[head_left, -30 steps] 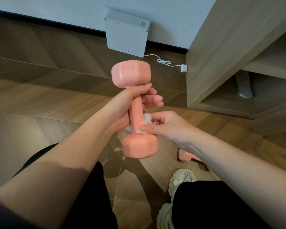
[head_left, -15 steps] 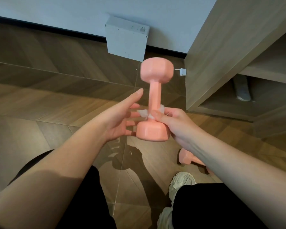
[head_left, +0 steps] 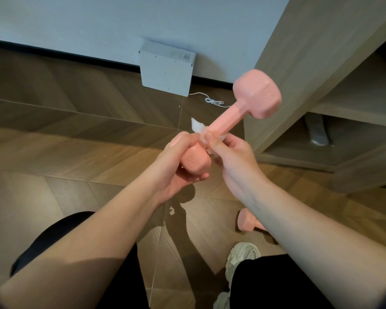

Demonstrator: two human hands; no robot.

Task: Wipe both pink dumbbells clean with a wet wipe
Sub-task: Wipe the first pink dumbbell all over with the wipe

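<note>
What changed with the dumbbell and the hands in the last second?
The held dumbbell tipped from upright to slanting up-right. The left hand, open half a second ago, now grips its lower end. The right hand still presses the wipe on the handle. The second dumbbell stayed on the floor.

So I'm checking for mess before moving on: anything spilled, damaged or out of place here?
Nothing stands out. The held dumbbell looks intact, the second dumbbell lies on the floor, and no spill shows.
</note>
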